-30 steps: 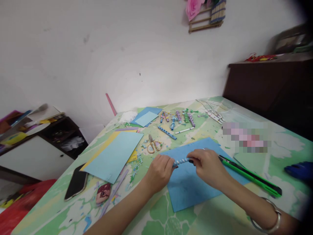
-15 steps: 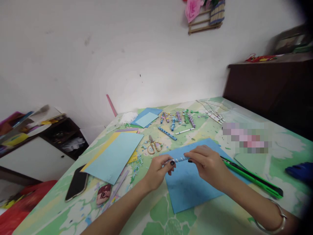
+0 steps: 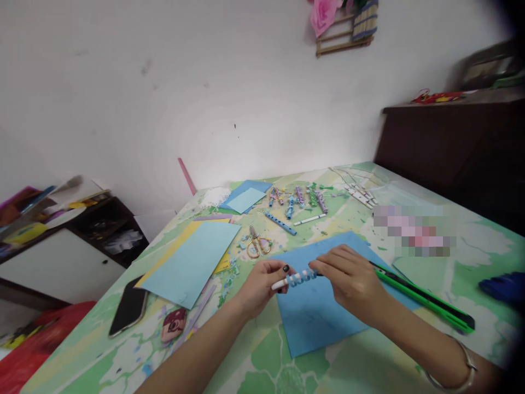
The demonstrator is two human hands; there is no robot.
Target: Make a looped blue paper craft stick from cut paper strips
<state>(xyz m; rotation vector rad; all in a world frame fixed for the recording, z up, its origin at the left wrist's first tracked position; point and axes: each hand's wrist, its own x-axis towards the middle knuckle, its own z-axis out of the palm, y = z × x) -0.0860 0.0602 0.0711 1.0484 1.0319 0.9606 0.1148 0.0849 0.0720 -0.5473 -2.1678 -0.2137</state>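
Observation:
Between both hands is a thin white stick (image 3: pixel 279 284) with blue cut paper (image 3: pixel 302 277) coiled round it in spaced, raised loops. My left hand (image 3: pixel 257 289) pinches it near its bare white end, thumb on top. My right hand (image 3: pixel 349 278) closes its fingers on the other end, which they mostly hide. Below lies a sheet of blue paper (image 3: pixel 315 317). A green utility knife (image 3: pixel 426 298) rests on the table beside my right forearm. Gold-handled scissors (image 3: pixel 256 242) lie beyond my left hand.
Several paper-wrapped sticks (image 3: pixel 299 197) lie further back, near a flat blue strip with holes (image 3: pixel 281 224). Light blue paper (image 3: pixel 192 260), a phone (image 3: pixel 129 305) and a dark red object (image 3: pixel 174 324) are on the left. Paper scraps (image 3: pixel 229 282) litter the patterned tablecloth (image 3: pixel 287 377).
The stick's bare white end now shows beyond my left fingers, and the blue paper stands out in loops where it lay flatter before. My hands have shifted only slightly.

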